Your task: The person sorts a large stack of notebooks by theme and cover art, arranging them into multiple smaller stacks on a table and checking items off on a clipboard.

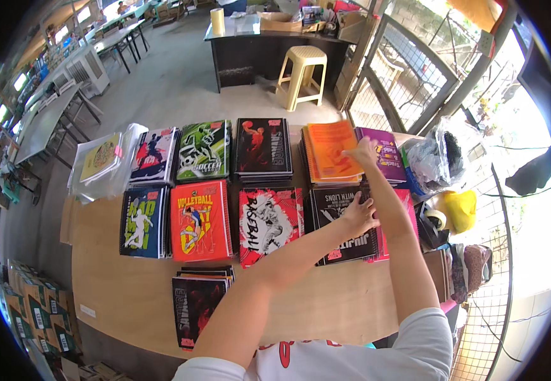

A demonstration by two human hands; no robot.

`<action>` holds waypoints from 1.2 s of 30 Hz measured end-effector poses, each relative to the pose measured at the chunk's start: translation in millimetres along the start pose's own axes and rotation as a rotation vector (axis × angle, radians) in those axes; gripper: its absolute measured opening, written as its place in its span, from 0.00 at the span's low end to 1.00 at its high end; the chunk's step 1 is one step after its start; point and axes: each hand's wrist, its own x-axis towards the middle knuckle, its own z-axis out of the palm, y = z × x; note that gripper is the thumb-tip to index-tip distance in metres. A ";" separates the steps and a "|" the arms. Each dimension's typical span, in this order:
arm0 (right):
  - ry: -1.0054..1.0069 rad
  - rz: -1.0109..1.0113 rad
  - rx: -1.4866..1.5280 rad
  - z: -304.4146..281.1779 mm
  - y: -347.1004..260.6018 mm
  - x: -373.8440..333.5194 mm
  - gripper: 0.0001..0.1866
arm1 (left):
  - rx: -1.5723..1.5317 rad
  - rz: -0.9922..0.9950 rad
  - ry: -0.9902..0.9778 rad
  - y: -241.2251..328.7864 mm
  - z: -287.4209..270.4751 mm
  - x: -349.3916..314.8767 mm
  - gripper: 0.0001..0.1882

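Note:
My right hand [365,154] reaches to the far right stack, its thumb over the right edge of an orange spiral notebook [331,151] that is slightly blurred. Lower down, my left hand [360,216] lies with fingers apart on a black spiral notebook [332,219]; nothing shows in its grip. A purple notebook stack [389,162] stands just right of my right hand. Beneath my right forearm, a pink-covered notebook [408,206] is partly hidden. Left of my left hand sits a red and white notebook stack [270,222] with a ball player on the cover.
More notebook stacks stand in two rows on the brown table [117,286], including a green one [202,149] and a red one [199,219]. A separate dark stack [193,305] lies nearer me. Plastic bags [437,159] crowd the right edge. Beyond are a stool [304,70] and a desk [250,60].

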 end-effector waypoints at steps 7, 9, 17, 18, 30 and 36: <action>0.476 -0.523 -0.063 -129.6 36.3 -142.3 0.29 | -0.383 -0.131 0.566 50.7 -136.6 -178.1 0.16; 0.437 -0.459 0.230 -177.4 36.7 -233.1 0.28 | -0.414 -0.628 0.604 80.2 -178.8 -271.4 0.14; -0.640 0.008 1.452 -50.0 -86.6 -483.6 0.30 | -0.988 -1.459 0.621 137.3 -65.5 -487.6 0.34; -0.705 -0.057 1.393 -10.8 -96.4 -503.2 0.31 | -1.104 -1.562 0.623 135.0 -58.0 -513.2 0.39; -0.232 -0.227 1.165 60.5 -20.3 -449.8 0.41 | -0.536 -1.079 0.762 125.6 -108.5 -390.2 0.42; 0.296 -0.305 0.221 -61.6 143.8 -143.7 0.21 | -0.569 -0.096 0.269 117.9 -65.0 -99.8 0.28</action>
